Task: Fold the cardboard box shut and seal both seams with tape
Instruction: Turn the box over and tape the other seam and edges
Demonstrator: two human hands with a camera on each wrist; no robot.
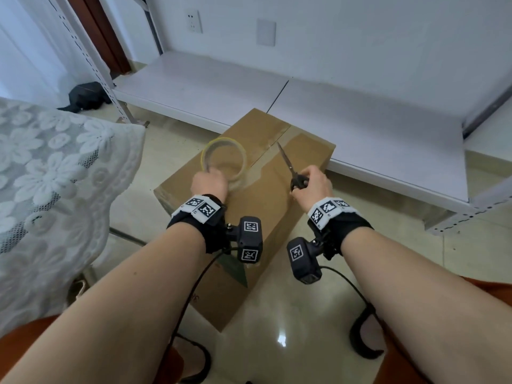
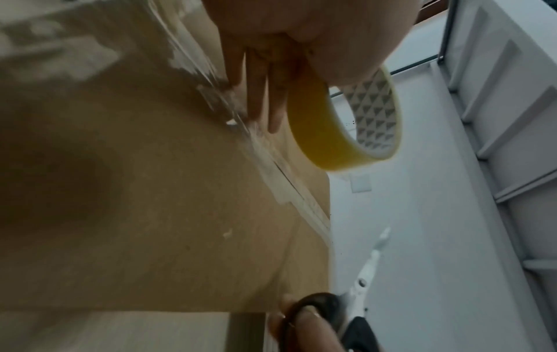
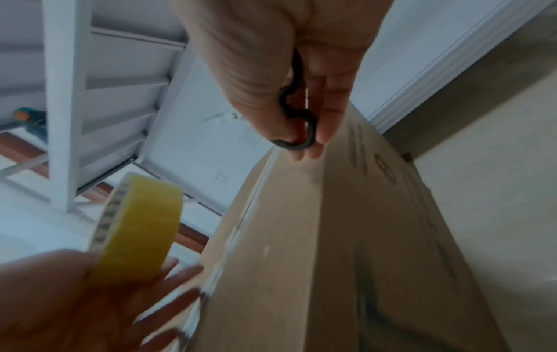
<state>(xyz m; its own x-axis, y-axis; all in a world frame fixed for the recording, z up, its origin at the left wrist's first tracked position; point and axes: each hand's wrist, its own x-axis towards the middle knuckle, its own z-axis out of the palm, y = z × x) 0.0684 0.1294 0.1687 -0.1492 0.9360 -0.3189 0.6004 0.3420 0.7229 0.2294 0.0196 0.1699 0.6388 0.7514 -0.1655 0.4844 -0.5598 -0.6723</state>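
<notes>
A brown cardboard box [image 1: 257, 189] stands on the floor with its top flaps folded down and clear tape along the centre seam [image 1: 273, 146]. My left hand [image 1: 210, 182] holds a yellowish roll of clear tape [image 1: 224, 159] just above the box top, with fingers stretched toward the taped seam [image 2: 241, 123]. The roll [image 2: 337, 133] shows a patterned inner core. My right hand [image 1: 311, 184] grips the black handles of scissors [image 1: 289, 167], blades together and pointing away over the box. The handle loops [image 3: 296, 119] sit between thumb and fingers.
A low white shelf board [image 1: 346, 128] runs behind the box, with a metal rack upright [image 1: 91, 62] at left. A white lace cloth [image 1: 50, 189] hangs at left. A black object [image 1: 86, 97] lies on the floor. Glossy tiles [image 1: 279, 314] surround the box.
</notes>
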